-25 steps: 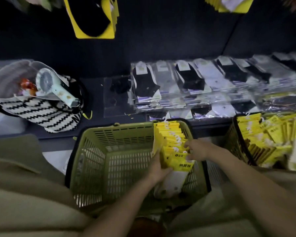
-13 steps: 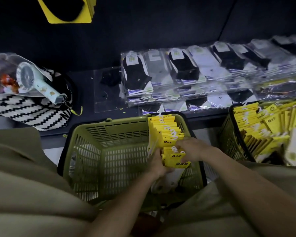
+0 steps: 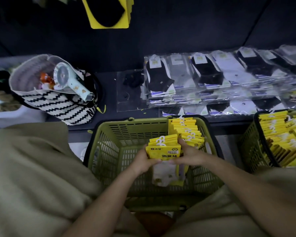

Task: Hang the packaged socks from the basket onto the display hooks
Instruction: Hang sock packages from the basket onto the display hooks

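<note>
A bundle [image 3: 164, 148] of yellow sock packs is gripped from both sides over the green basket [image 3: 109, 151] — the left hand [image 3: 143, 162] is curled round its left edge and the right hand [image 3: 190, 155] round its right edge, with fingertips of both pressed on the front card. The bundle is held upright, with white hooks at the top and pale socks hanging below the card, inside the basket. Just behind it a row [image 3: 186, 130] of like packs is stood along the basket's right wall. A second basket [image 3: 249, 151], filled with yellow packs, is seen at the right. On the dark shelf [image 3: 109, 89] beyond, clear-bagged socks [image 3: 195, 74] are spread, and a striped bag [image 3: 58, 106] holding a fan [image 3: 67, 79] is set at the left. One yellow pack [image 3: 108, 12] is hung above.
</note>
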Tool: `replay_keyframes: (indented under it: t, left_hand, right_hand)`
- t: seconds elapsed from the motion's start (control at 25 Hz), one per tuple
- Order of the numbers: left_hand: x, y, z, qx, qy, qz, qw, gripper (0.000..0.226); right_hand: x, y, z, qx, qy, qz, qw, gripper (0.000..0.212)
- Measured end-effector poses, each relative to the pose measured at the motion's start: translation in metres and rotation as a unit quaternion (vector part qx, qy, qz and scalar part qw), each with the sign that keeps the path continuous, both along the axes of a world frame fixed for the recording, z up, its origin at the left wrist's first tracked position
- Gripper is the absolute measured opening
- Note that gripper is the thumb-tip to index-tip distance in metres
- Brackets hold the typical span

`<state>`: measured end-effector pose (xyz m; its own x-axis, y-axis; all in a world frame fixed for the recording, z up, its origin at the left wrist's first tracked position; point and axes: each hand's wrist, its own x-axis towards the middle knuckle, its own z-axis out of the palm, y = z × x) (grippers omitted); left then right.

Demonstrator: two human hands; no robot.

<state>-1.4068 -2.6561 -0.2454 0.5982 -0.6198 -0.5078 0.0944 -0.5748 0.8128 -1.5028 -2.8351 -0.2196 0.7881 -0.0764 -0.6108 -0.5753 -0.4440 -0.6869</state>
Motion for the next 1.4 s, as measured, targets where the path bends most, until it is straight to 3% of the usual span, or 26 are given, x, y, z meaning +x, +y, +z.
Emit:
replay_keyframes:
  t: [0.16, 0.36, 0.44, 0.52, 0.76, 0.88, 1.0, 1.12, 1.28, 1.4]
  left_hand:
    - [-0.003, 0.025, -0.015, 0.029, 0.006, 0.039, 0.999, 0.067]
    - [-0.010, 0.030, -0.031, 0.077, 0.038, -0.008, 0.996, 0.094]
    - [-0.016, 0.030, -0.034, 0.083, 0.048, -0.015, 0.995, 0.094]
    - [-0.019, 0.031, -0.034, 0.085, 0.037, -0.010, 0.996, 0.082]
    - [0.013, 0.016, 0.016, -0.067, 0.007, 0.125, 0.990, 0.058]
    - [0.035, 0.004, 0.056, -0.166, -0.011, 0.154, 0.974, 0.048]
    - [0.059, -0.010, 0.102, -0.239, -0.029, 0.172, 0.955, 0.040]
    - [0.084, -0.016, 0.152, -0.293, -0.066, 0.182, 0.936, 0.039]
    - [0.110, -0.014, 0.210, -0.349, -0.080, 0.186, 0.915, 0.046]
    - [0.123, -0.011, 0.244, -0.374, -0.080, 0.177, 0.907, 0.059]
  right_hand:
    - [-0.003, 0.044, -0.025, -0.002, -0.035, -0.010, 0.999, 0.092]
    - [-0.008, 0.054, -0.042, -0.038, -0.017, 0.022, 0.999, 0.100]
    - [-0.012, 0.052, -0.044, -0.044, -0.014, 0.031, 0.998, 0.098]
    - [-0.015, 0.054, -0.043, -0.047, -0.034, 0.015, 0.998, 0.082]
    - [0.024, 0.033, 0.010, 0.001, -0.180, -0.131, 0.975, 0.035]
    - [0.050, 0.026, 0.048, 0.026, -0.251, -0.220, 0.942, 0.051]
    - [0.077, 0.024, 0.089, 0.066, -0.301, -0.307, 0.901, 0.039]
    - [0.104, 0.026, 0.138, 0.067, -0.352, -0.332, 0.873, 0.030]
    - [0.124, 0.031, 0.201, 0.153, -0.433, -0.339, 0.821, 0.022]
    - [0.132, 0.030, 0.236, 0.182, -0.446, -0.321, 0.815, 0.025]
